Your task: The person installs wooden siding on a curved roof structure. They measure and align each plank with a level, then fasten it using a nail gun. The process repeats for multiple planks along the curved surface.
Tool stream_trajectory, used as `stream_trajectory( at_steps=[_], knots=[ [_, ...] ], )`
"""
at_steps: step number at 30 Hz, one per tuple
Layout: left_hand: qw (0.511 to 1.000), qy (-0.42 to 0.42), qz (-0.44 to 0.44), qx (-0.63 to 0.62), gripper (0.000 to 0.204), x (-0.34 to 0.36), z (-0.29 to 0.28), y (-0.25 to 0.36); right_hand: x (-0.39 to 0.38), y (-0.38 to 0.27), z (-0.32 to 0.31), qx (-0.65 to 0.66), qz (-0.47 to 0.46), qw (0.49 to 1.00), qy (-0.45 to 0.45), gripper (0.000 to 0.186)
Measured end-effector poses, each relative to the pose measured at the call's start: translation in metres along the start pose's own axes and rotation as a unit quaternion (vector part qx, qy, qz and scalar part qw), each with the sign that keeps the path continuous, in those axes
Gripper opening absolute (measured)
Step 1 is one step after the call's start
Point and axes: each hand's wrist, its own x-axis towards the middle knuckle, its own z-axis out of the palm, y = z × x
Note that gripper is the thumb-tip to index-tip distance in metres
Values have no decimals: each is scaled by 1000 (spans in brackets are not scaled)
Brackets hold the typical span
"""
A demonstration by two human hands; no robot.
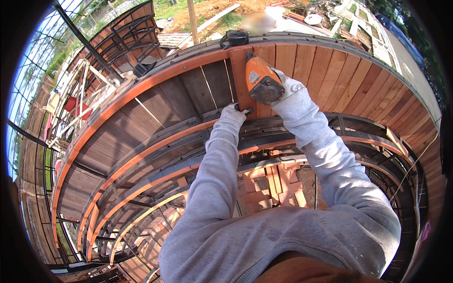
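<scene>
An orange and black power tool (262,81) stands over a reddish wooden board (242,87) on the curved bench-like structure. My right hand (279,81) is closed around its grip, mostly hidden by the tool and the grey sleeve. At the near end of that same board is my left hand (237,111), its dark fingers closed at the edge and partly covered by the cuff. Right of the tool runs a row of fitted reddish boards (325,78). To the left, the surface has darker grey-brown boards (177,96) with thin light gaps between some of them.
A black object (234,37) rests on the far rim, beyond the board. Curved orange-edged tiers (155,146) on black metal framing step down toward me. Wooden pieces (273,184) lie below. A dark metal post (87,40) rises at the left, and a cable (415,165) hangs at the right.
</scene>
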Motion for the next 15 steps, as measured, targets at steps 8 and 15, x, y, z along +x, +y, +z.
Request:
stream_trajectory(
  at_steps=[8,15],
  knots=[
    [997,-30,-4,74,40,7,5,-8,-3,-6,-4,5,-5,1000,-29,57],
    [993,11,17,118,34,12,10,-12,10,-10,9,-11,-46,998,-44,52]
  ],
)
